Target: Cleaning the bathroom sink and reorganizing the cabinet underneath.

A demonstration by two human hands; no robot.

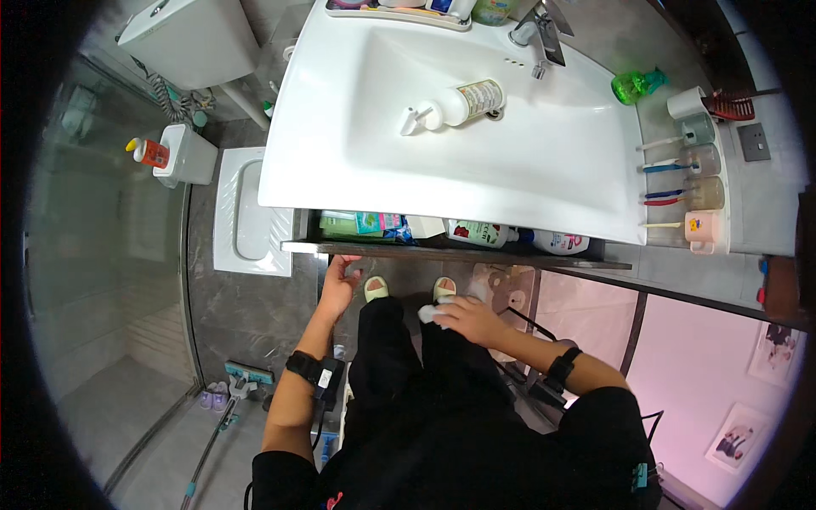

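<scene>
My left hand (340,284) is at the front edge of a dark vanity drawer (446,254), near its left end, with its fingertips partly hidden at the edge. The drawer is pulled out and holds packets (377,223), a white box (425,226) and plastic bottles (478,233) lying down. My right hand (468,319) is lower, over my right leg, with a crumpled white cloth or tissue (433,313) in its fingers. Above the drawer, a white pump bottle (454,107) lies on its side in the white washbasin (548,146).
A chrome faucet (542,35) stands at the basin's back. Cups with toothbrushes (701,159) line a wall shelf at right. At left are a squat toilet (254,213), a white bin (191,153), a glass shower panel (127,191) and a mop (236,395).
</scene>
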